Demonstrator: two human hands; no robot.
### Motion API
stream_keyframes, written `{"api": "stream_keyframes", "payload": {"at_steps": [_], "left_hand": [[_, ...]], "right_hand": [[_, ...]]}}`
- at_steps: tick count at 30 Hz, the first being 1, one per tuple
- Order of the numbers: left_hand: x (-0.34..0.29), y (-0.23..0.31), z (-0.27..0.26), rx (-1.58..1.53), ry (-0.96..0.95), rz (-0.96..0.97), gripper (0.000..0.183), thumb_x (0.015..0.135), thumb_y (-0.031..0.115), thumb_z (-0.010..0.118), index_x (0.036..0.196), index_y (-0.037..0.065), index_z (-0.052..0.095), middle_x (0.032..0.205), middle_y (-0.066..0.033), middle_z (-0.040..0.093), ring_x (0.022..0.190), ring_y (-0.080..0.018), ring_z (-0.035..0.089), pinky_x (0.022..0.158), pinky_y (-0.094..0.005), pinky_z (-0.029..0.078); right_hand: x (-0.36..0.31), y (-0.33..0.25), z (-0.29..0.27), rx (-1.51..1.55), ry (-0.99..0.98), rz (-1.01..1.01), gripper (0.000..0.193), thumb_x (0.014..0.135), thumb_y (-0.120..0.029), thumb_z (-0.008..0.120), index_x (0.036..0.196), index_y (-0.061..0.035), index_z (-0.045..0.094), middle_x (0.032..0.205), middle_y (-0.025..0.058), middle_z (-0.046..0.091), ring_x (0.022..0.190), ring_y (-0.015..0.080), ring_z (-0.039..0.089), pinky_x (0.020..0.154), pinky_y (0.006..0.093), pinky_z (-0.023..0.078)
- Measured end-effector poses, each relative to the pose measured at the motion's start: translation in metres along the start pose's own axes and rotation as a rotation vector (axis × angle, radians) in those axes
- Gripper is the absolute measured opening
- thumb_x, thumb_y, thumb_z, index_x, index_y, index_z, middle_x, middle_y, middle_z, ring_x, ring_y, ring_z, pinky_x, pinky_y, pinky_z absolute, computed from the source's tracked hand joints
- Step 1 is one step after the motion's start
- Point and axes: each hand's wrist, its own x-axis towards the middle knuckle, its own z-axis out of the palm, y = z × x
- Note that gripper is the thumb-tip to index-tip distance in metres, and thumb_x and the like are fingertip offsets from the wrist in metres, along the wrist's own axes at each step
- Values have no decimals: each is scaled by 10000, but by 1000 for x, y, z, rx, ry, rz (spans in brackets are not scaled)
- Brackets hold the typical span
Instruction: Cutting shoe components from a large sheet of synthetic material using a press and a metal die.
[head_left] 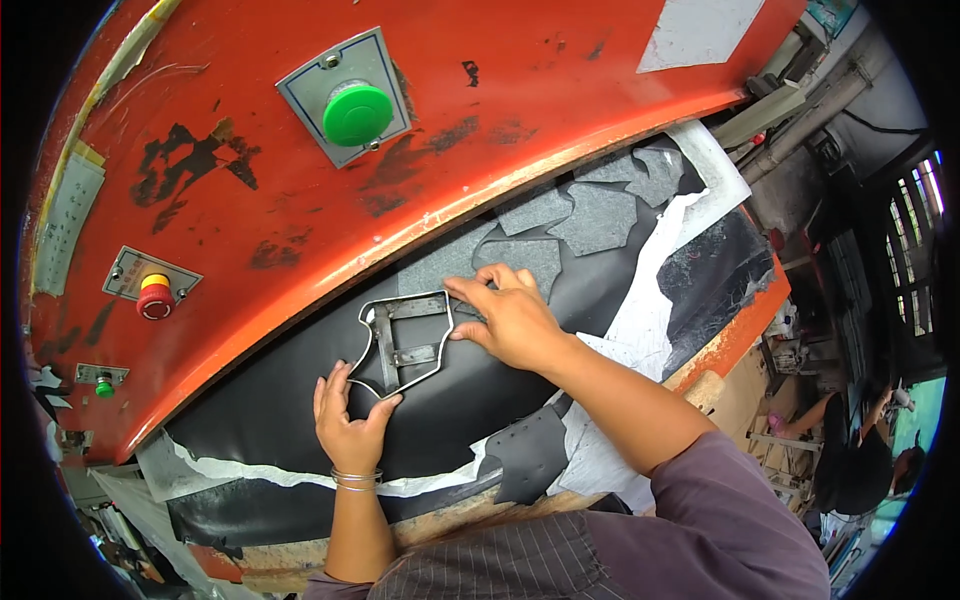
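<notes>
A steel cutting die (385, 345), an open metal outline with inner crossbars, rests on a black sheet (430, 420) that looks like leather. My left hand (352, 432), with bangles at the wrist, grips the die's near left corner between thumb and fingers. On the opposite side, my right hand (512, 318) holds the right edge, its index finger at the upper corner and its thumb lower down. Beyond the right hand, grey shaped pieces (592, 218) lie or show as cutouts along the sheet; which of these, I cannot tell.
Above the sheet's far side hangs a red-orange machine body (480, 80) with a green push button (357, 114) and a red stop button (155, 298). Torn white backing (640, 320) and a loose black piece (528, 455) lie nearer me. Another person (855, 455) is at far right.
</notes>
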Motion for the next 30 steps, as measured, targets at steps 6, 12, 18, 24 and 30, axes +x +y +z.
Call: {"api": "stream_keyframes", "payload": {"at_steps": [6,12,18,24,30], "left_hand": [[-3,6,-1,166,23,116,684,650,317,828,1196,-12,580,1142,-148,653,1161,-310,569,1041,-484,361],[-14,-2,0,58,-17,31,774,651,263,830,1264,-76,502,1176,-203,631,1143,-302,595,1087,-477,294],[-21,-9,-6,81,-112,40,770,665,203,809,1288,-73,451,1319,-226,505,1157,-325,573,1096,-447,306],[-18,-9,-6,161,-120,20,723,700,351,798,1223,-58,512,1238,-223,589,1071,-315,633,1089,-501,268],[-13,-4,-6,74,-103,8,772,627,83,815,1298,-79,467,1327,-206,523,1213,-317,540,1088,-405,355]], "right_hand": [[1,-1,-4,22,4,-17,594,721,-301,774,1258,-154,568,1066,115,583,1040,295,488,875,396,369],[-3,-11,-13,-74,-24,-35,555,764,-307,732,1264,-144,556,1065,122,596,1060,269,511,845,395,373],[1,-9,-17,-77,-94,-54,540,774,-288,718,1255,-111,548,977,-27,653,1062,216,529,815,389,355],[7,-7,-19,-79,-129,-30,557,766,-278,726,1267,-104,552,937,-15,645,1037,205,531,794,374,349],[6,-10,-13,-103,-134,-31,566,769,-286,719,1276,-104,547,977,63,619,1027,241,519,801,389,353]]}}
